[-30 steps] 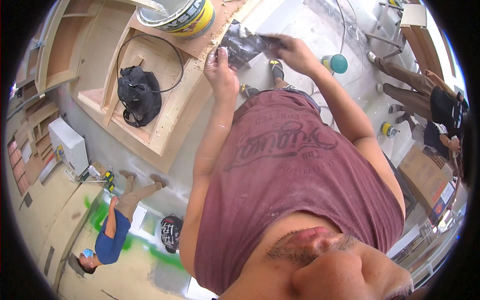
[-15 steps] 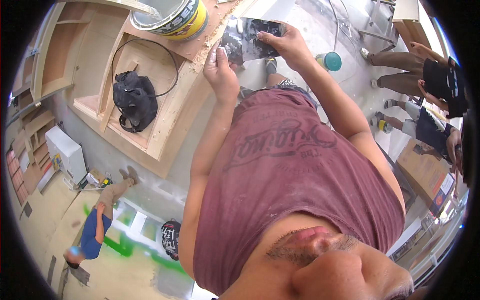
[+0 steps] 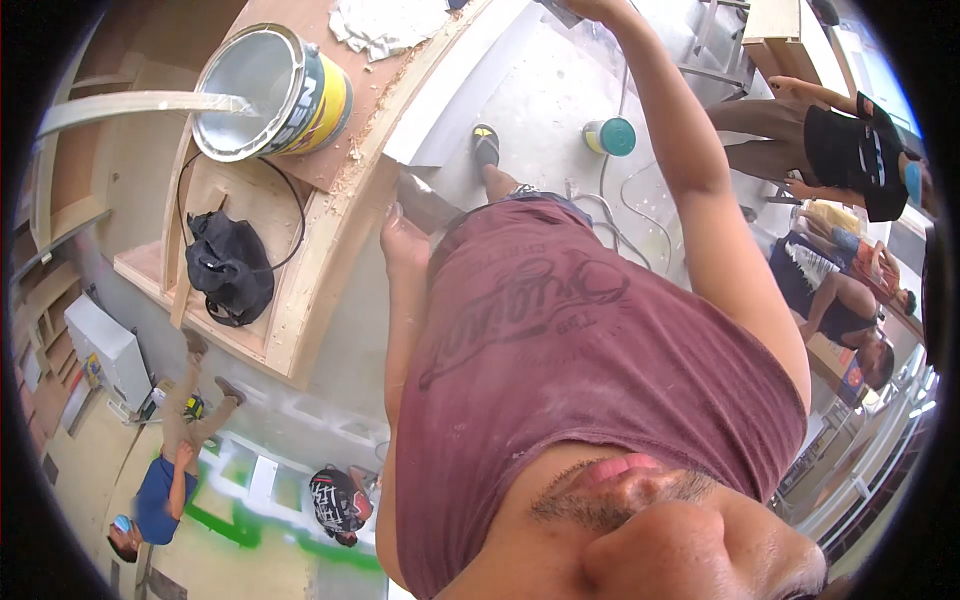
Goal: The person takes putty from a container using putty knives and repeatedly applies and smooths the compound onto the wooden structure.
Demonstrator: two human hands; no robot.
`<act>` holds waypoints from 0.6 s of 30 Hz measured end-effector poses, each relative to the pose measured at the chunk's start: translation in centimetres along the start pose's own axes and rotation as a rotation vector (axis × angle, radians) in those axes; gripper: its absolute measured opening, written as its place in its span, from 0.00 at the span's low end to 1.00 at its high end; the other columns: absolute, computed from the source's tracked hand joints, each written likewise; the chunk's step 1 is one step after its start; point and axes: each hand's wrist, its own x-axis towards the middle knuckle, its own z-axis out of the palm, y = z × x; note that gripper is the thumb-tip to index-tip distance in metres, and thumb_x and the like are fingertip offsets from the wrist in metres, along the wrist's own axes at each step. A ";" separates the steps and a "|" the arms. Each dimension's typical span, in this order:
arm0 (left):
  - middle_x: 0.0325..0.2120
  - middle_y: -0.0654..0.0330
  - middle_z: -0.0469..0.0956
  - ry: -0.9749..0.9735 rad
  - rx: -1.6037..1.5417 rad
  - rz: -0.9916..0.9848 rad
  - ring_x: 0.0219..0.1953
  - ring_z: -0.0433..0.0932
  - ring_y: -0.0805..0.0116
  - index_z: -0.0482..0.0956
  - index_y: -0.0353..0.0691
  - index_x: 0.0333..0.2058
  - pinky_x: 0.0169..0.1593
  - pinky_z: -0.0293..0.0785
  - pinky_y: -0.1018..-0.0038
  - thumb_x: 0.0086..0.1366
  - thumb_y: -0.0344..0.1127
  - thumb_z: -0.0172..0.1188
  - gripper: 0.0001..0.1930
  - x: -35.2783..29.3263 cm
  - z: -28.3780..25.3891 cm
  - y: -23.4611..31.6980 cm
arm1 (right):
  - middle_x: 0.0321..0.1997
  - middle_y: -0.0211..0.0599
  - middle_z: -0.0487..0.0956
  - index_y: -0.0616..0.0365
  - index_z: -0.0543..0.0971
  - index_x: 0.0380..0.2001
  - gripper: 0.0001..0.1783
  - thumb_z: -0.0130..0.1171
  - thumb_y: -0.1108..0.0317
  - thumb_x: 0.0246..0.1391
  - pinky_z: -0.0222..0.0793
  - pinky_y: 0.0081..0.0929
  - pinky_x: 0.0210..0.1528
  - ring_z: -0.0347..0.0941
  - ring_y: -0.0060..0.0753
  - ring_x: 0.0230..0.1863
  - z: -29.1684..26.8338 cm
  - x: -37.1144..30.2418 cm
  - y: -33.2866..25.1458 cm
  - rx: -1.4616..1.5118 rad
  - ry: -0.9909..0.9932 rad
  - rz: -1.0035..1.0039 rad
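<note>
Beside the wooden frame's edge, my left hand [image 3: 404,240] grips a flat grey metal putty blade [image 3: 428,203], its face smeared. My right arm reaches up to the top edge of the view. There my right hand [image 3: 597,8] holds a second putty blade [image 3: 558,13], partly cut off by the edge. A white-faced panel [image 3: 425,130] lies along the bench between the two hands. On the bench at the left stands an open paint can [image 3: 325,110] with a pale wooden stick [image 3: 150,103] resting across its rim.
A black bag [image 3: 230,268] sits inside the wooden frame [image 3: 300,330]. White cloth [image 3: 388,22] and wood shavings lie on the bench. A green-lidded can [image 3: 610,137] and hoses are on the floor. Several people are at the right; a person in blue [image 3: 165,495] is lower left.
My hands have parted: the right has moved up to the top edge with its blade, the left down beside the bench with the other. The view has shifted, showing more of the can.
</note>
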 end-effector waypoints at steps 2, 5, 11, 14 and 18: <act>0.53 0.53 0.70 0.016 -0.107 -0.115 0.56 0.69 0.53 0.66 0.39 0.58 0.58 0.62 0.48 0.71 0.41 0.43 0.20 0.3 1.8 -0.4 | 0.32 0.47 0.83 0.60 0.83 0.36 0.17 0.58 0.58 0.49 0.73 0.36 0.39 0.79 0.38 0.35 0.4 2.8 0.2 -0.192 -0.012 -0.013; 0.57 0.50 0.66 0.107 -0.197 -0.102 0.59 0.66 0.49 0.65 0.43 0.59 0.60 0.58 0.42 0.72 0.43 0.40 0.21 1.7 2.5 -1.0 | 0.35 0.53 0.82 0.62 0.83 0.34 0.18 0.57 0.57 0.49 0.73 0.42 0.42 0.79 0.50 0.37 1.4 5.4 -0.6 -0.359 -0.090 -0.027; 0.62 0.47 0.60 0.082 -0.292 -0.027 0.66 0.58 0.47 0.61 0.41 0.62 0.67 0.50 0.41 0.71 0.43 0.43 0.23 2.0 3.3 -1.5 | 0.37 0.52 0.82 0.63 0.81 0.37 0.13 0.51 0.71 0.51 0.75 0.42 0.41 0.80 0.51 0.39 7.8 4.1 0.1 -0.654 0.047 -0.144; 0.64 0.45 0.58 0.038 -0.352 0.001 0.67 0.55 0.46 0.60 0.41 0.63 0.67 0.47 0.41 0.71 0.41 0.45 0.24 2.5 3.2 -1.8 | 0.29 0.48 0.82 0.61 0.79 0.33 0.11 0.49 0.71 0.50 0.78 0.42 0.31 0.82 0.51 0.31 10.9 -0.9 -1.3 -0.708 0.119 -0.284; 0.66 0.44 0.54 0.005 -0.405 0.011 0.68 0.53 0.46 0.59 0.41 0.63 0.68 0.46 0.41 0.71 0.40 0.44 0.24 2.8 2.1 -2.1 | 0.29 0.49 0.82 0.61 0.80 0.36 0.12 0.51 0.71 0.49 0.78 0.45 0.32 0.82 0.51 0.30 10.4 -2.2 -2.4 -0.618 0.035 -0.353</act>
